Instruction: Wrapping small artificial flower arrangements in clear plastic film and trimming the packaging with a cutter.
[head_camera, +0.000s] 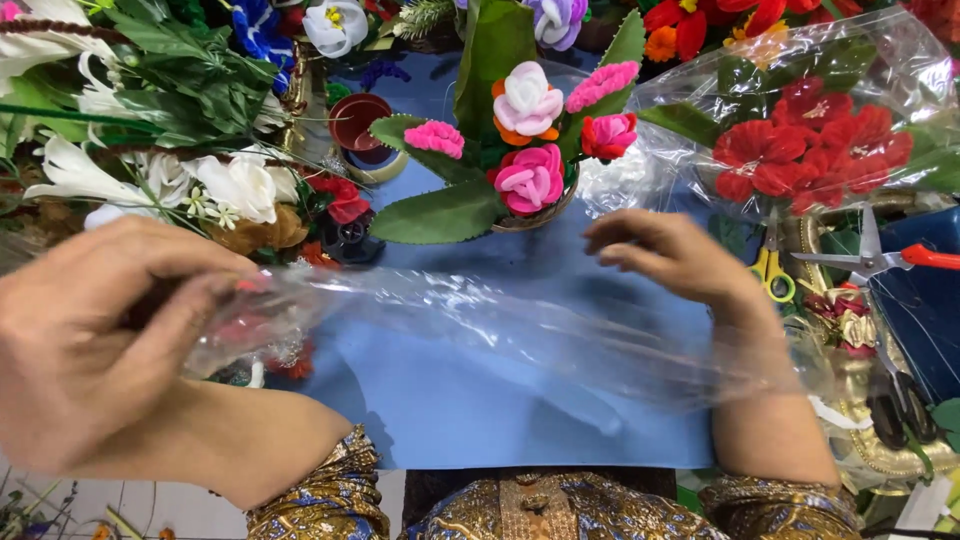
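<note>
My left hand (95, 330) is raised close to the camera at the left, fingers pinched on one end of a clear plastic wrap (480, 330). The wrap stretches rightward across the blue sheet (470, 410) and drapes over my right wrist. My right hand (670, 255) hovers palm down over the wrap's far side, fingers curled, touching the film near a small bouquet (530, 140) of pink, white and red fabric flowers with broad green leaves. Whether the right hand grips the film is unclear.
White lilies and greenery (150, 130) crowd the left. A clear bag of red flowers (810, 140) lies at the right, beside red-handled scissors (880, 255) and yellow-handled scissors (772, 275). A small red cup (360, 125) stands behind; gold ornaments (860, 400) sit at the right.
</note>
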